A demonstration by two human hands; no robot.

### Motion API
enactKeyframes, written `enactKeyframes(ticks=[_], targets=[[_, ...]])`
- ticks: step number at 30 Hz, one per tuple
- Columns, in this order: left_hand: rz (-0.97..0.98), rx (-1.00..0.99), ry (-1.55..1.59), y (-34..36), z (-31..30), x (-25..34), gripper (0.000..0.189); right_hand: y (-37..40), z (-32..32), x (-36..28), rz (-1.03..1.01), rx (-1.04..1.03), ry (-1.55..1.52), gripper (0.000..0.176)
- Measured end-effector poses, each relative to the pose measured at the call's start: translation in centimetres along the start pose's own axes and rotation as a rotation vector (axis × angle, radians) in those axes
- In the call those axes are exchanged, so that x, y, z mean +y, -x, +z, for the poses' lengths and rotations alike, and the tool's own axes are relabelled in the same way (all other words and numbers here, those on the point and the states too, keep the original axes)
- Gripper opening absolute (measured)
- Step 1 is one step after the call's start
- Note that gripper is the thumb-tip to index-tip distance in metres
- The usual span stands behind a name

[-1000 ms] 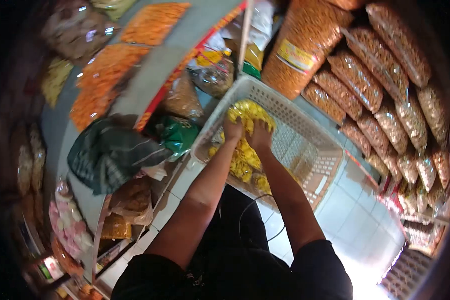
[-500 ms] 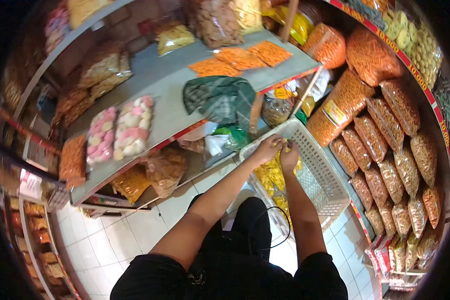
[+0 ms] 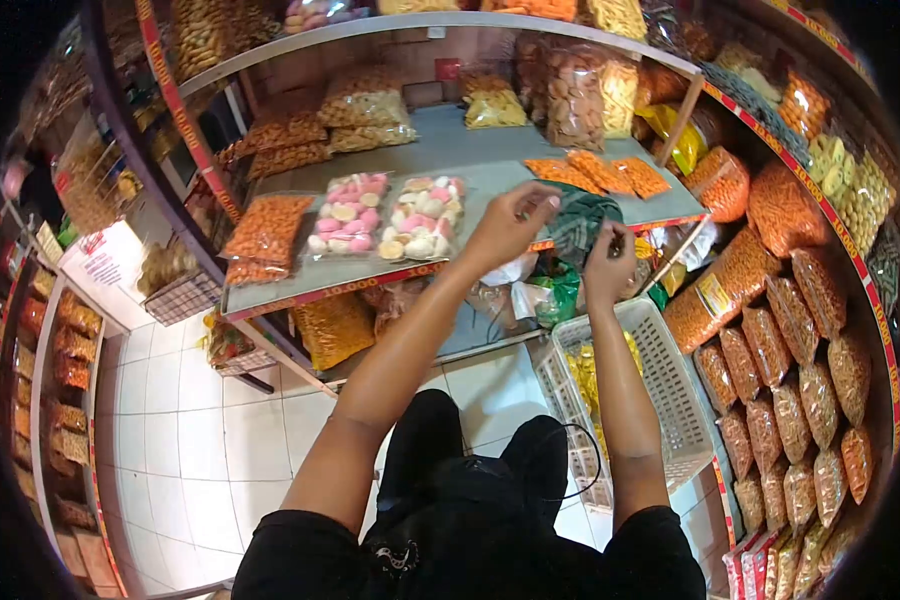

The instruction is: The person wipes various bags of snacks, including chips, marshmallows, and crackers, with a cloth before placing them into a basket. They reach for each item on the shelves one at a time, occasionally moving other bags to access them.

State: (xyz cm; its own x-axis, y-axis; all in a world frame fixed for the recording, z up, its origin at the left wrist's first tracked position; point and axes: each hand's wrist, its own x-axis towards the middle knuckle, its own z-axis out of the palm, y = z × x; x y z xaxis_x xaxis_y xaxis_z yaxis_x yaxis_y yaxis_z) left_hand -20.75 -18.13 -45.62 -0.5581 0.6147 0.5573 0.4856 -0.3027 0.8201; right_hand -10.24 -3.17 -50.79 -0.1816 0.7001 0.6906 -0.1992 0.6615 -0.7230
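Note:
My left hand (image 3: 513,228) is raised at the shelf's front edge, fingers loosely bent and thumb apart, its tips overlapping the left side of a dark green cloth (image 3: 585,222). This crumpled cloth hangs over the shelf edge between my hands. To its right, my right hand (image 3: 608,265) is closed with the fingers curled in. Something small and dark shows within its curl, and I cannot tell what it is. Below my right forearm stands a white plastic basket (image 3: 682,405), with shiny yellow packets (image 3: 583,375) in its left part.
Flat orange snack packets (image 3: 600,172) lie behind the cloth. Bags of pink and white sweets (image 3: 422,217) rest on the grey shelf (image 3: 440,150), left of my hands. Several brown snack bags (image 3: 790,410) line the right side. White floor tiles (image 3: 200,440) extend to the left.
Both hands have risen out of the basket to the shelf edge and moved apart, coming to either side of the cloth. The view has turned left, showing more of the shelves.

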Motion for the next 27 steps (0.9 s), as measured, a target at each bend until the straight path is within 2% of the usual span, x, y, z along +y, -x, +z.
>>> enactKeyframes(ticks=[2,5,6,8,11,14,15,18,19,22,23,25,27], targets=[[-0.034,0.085,-0.179,0.3,-4.0,2.0,0.035,-0.5,2.8,-2.6,-0.146,-0.071,-0.044,0.021],[-0.148,0.166,-0.412,0.9,-9.4,1.9,0.042,-0.3,6.7,-6.9,-0.033,-0.388,-0.131,0.026],[-0.128,0.177,-0.522,0.9,-11.2,1.9,0.05,-0.3,8.5,-7.1,-0.035,-0.468,-0.133,0.029],[-0.216,0.19,-0.554,0.4,-14.2,2.3,0.05,-0.2,12.2,-6.8,-0.037,-0.626,-0.137,0.033],[-0.217,0.336,-0.553,-1.9,-18.9,0.1,0.053,-0.9,17.0,-6.7,0.096,-0.818,-0.064,0.044],[-0.23,0.525,-0.602,-4.5,-23.3,-0.6,0.054,-2.4,22.1,-7.1,0.077,-0.821,-0.033,0.052],[-0.268,0.57,-0.565,-5.2,-24.7,-0.7,0.06,-3.2,23.7,-7.2,0.101,-0.858,0.009,0.058],[-0.49,0.559,-0.757,-8.3,-30.4,-3.0,0.069,-5.2,30.1,-5.5,0.181,-0.84,0.039,0.06],[-0.468,0.609,-0.783,-9.5,-31.6,-3.7,0.073,-6.2,31.6,-5.5,0.306,-0.961,-0.007,0.072],[-0.317,0.697,-0.953,-13.2,-36.8,-8.1,0.077,-6.8,40.9,-0.2,0.291,-0.881,0.069,0.087],[-0.298,0.611,-1.03,-12.8,-34.9,-3.7,0.072,-7.2,41.8,-0.2,0.32,-0.934,0.112,0.095],[-0.137,0.511,-1.343,-15.8,-42.6,-10.1,0.069,-7.9,44.6,0.9,0.458,-1.069,0.012,0.105],[-0.27,0.496,-1.174,-16.5,-41.5,-8.4,0.063,-8.2,46.8,2.1,0.577,-1.146,-0.09,0.11]])
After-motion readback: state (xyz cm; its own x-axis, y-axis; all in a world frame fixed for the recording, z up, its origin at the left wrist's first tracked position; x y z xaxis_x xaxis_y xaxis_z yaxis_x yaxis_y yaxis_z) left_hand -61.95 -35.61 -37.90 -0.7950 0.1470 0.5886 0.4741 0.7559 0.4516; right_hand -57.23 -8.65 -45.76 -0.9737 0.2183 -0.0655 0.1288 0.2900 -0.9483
